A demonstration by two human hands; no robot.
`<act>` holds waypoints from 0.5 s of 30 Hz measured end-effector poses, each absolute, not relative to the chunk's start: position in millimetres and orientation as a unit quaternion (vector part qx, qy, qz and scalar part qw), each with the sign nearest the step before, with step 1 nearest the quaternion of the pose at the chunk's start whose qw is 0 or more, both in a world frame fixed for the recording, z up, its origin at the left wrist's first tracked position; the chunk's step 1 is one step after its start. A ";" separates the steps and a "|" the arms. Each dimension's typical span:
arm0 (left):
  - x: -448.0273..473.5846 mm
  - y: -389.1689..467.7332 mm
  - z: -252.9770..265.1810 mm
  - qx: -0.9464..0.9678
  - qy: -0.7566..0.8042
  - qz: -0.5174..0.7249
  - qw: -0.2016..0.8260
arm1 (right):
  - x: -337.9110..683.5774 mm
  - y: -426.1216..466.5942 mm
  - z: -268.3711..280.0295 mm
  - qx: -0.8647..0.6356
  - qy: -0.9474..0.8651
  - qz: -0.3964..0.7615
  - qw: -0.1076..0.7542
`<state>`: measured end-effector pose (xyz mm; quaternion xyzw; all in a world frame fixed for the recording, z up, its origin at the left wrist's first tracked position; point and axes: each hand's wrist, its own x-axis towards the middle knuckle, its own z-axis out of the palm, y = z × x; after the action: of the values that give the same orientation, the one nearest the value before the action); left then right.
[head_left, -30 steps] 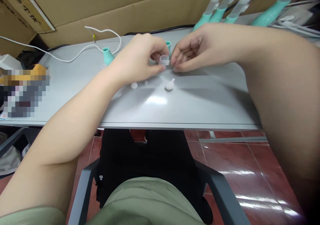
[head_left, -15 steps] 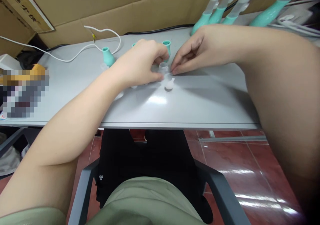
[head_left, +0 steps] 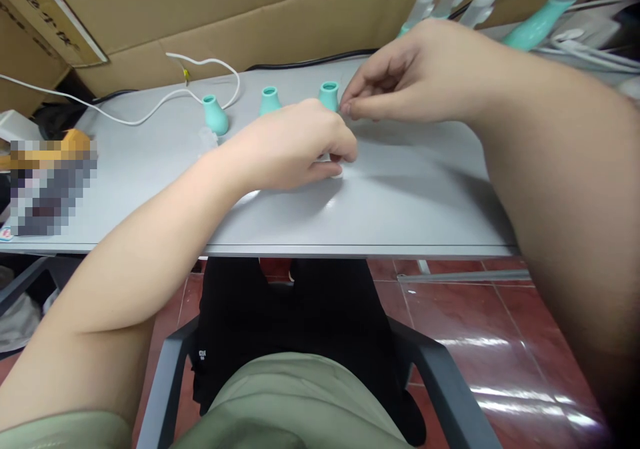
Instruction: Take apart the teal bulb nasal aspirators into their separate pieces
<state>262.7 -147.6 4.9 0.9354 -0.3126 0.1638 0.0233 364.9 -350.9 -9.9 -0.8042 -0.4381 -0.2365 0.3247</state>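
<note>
My left hand [head_left: 315, 146] is low over the table, thumb and fingers closed around a small white nozzle tip [head_left: 338, 174], most of which they hide. Just behind it stands a teal squeeze bulb [head_left: 329, 94] with its round mouth facing up. My right hand [head_left: 390, 79] is at the right side of that bulb, fingertips pressed together; whatever they pinch, if anything, is hidden. Two more teal bulbs stand to the left, a middle one [head_left: 270, 100] partly behind my left hand and a far left one [head_left: 216, 116]. Clear plastic pieces [head_left: 207, 139] lie by the far left bulb.
Several teal bulbs with clear necks and white tips [head_left: 483, 6] stand at the back right, partly behind my right arm. A white cable [head_left: 150, 117] curves over the grey table [head_left: 400, 216]. Cardboard [head_left: 280, 16] lines the back. A yellow object [head_left: 77, 144] is at left.
My left hand has moved slightly right and toward me, onto the white nozzle tip. My right hand has shifted up and away, beside the bulb. The clear collar between them is now out of sight.
</note>
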 end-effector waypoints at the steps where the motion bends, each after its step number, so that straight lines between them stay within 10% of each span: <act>1: 262.0 -147.7 3.3 0.929 -0.314 0.189 0.063 | 363.1 -350.2 -10.2 -0.801 -0.440 -0.239 0.328; 15: 272.8 -143.1 12.4 0.826 -0.308 0.353 0.315 | 363.1 -330.5 -28.5 -0.502 -0.538 -0.108 0.668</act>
<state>272.8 -143.1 12.4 0.8256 -0.3075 0.3531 0.3148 363.1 -330.5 -28.5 -0.5023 -0.5385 -0.1083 0.6679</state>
